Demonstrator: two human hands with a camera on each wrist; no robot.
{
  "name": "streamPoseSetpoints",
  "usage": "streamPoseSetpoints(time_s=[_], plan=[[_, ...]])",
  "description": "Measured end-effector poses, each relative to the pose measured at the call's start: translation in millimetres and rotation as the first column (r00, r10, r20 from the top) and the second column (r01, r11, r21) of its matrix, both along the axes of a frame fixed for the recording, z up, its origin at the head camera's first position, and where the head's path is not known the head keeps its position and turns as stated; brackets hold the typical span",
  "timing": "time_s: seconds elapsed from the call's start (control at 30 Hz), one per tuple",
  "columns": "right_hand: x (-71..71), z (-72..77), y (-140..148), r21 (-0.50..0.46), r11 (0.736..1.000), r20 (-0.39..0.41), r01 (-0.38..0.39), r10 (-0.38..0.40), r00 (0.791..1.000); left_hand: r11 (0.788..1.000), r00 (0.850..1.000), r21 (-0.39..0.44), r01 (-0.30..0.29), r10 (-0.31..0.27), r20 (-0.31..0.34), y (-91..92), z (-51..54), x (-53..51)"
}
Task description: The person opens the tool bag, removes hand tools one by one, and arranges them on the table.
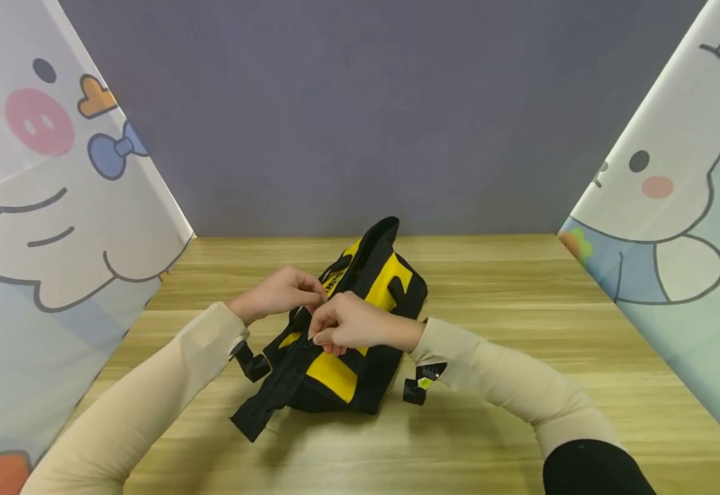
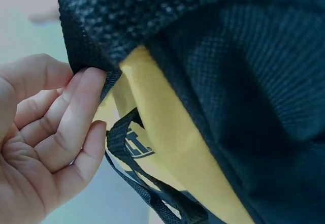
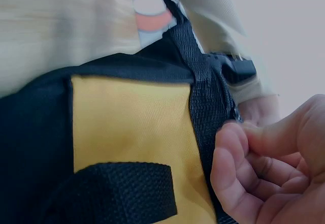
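Observation:
A black and yellow fabric bag (image 1: 333, 377) lies on the table, its black-edged mouth partly gaping at the far end. My left hand (image 1: 280, 294) is at the bag's left side; in the left wrist view its thumb and fingers pinch the black woven edge (image 2: 84, 43). Close beside it, my right hand (image 1: 352, 323) is over the bag's middle. Its thumb and index finger pinch at the black zip strip (image 3: 205, 107) along the opening; the exact bit between the fingertips is hidden. A loose end of the strip (image 1: 251, 416) sticks out toward the near left.
The wooden table (image 1: 489, 289) extends around the bag. A grey panel (image 1: 366, 124) stands behind it, with cartoon-printed cloths (image 1: 657, 206) at both sides. Black strap handles (image 3: 127, 188) hang on the bag's yellow sides.

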State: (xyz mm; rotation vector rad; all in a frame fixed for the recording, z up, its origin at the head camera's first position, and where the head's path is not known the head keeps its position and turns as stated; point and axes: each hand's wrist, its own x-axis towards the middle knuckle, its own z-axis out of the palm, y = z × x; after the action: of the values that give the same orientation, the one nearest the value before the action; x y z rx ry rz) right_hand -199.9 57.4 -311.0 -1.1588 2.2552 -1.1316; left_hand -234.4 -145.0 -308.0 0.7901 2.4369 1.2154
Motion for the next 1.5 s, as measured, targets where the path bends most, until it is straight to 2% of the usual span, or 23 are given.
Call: streamPoseSetpoints(time_s=[0.1,0.27,0.43,0.57,0.77,0.93,1.03,1.13,1.2,1.3,1.37,1.43,1.47,1.5], plan=[[6.0,-1.5,-3.0,0.004,1.0,-0.023,-0.022,0.022,0.999,1.0,1.0,0.005,-0.019,0.019,0.003,-0.8,2.1,-0.1],[11.7,-2.3,-6.5,-0.025,1.0,-0.034,-0.002,0.001,0.999,1.0,1.0,0.004,-0.028,0.028,-0.004,-2.7,4.1,0.7],[19.8,0.8,-13.2,-0.04,0.997,-0.072,-0.059,0.056,0.996,0.999,0.999,0.009,-0.038,0.038,-0.004,-5.2,1.4,0.7],[31.3,-0.8,-20.7,0.008,0.992,-0.112,-0.125,0.125,0.986,0.998,0.999,0.03,-0.049,0.048,0.013,-7.7,-2.5,1.8],[53.0,-13.9,-40.3,0.063,0.968,-0.183,-0.241,0.249,0.951,0.997,0.998,0.057,-0.06,0.06,0.011,-11.2,-6.6,3.3],[63.3,-24.7,-49.0,0.094,0.956,-0.274,-0.278,0.294,0.916,0.996,0.998,0.073,-0.055,0.054,0.012,-14.1,-9.0,2.0],[61.7,-24.5,-45.1,0.081,0.95,-0.268,-0.301,0.312,0.912,0.992,0.997,0.103,-0.078,0.075,0.034,-19.0,-10.1,2.0],[57.6,-23.7,-36.2,0.049,0.935,-0.236,-0.352,0.354,0.905,0.987,0.993,0.109,-0.116,0.114,0.029,-22.9,-9.6,5.7],[53.8,-22.5,-26.9,0.029,0.918,-0.244,-0.396,0.391,0.888,0.986,0.991,0.093,-0.137,0.136,0.009,-22.1,-8.1,10.3],[44.4,-19.9,-7.6,0.015,0.905,-0.291,-0.426,0.411,0.864,0.99,0.991,0.062,-0.127,0.129,-0.022,-19.2,-6.1,18.5],[35.1,-17.3,7.5,0.0,0.914,-0.369,-0.406,0.377,0.85,0.994,0.995,0.045,-0.097,0.098,-0.031,-17.9,-4.2,24.7],[24.2,-15.6,22.8,-0.027,0.94,-0.47,-0.34,0.288,0.835,0.998,0.997,0.021,-0.06,0.061,-0.04,-18.5,-1.6,31.2],[18.2,-15.3,29.4,-0.051,0.954,-0.524,-0.295,0.226,0.821,0.999,0.998,0.007,-0.044,0.044,-0.04,-19.2,-0.4,34.3],[12.3,-15.4,35.3,-0.066,0.968,-0.583,-0.242,0.159,0.797,1.0,0.999,-0.008,-0.03,0.03,-0.04,-20.4,1.1,37.3]])
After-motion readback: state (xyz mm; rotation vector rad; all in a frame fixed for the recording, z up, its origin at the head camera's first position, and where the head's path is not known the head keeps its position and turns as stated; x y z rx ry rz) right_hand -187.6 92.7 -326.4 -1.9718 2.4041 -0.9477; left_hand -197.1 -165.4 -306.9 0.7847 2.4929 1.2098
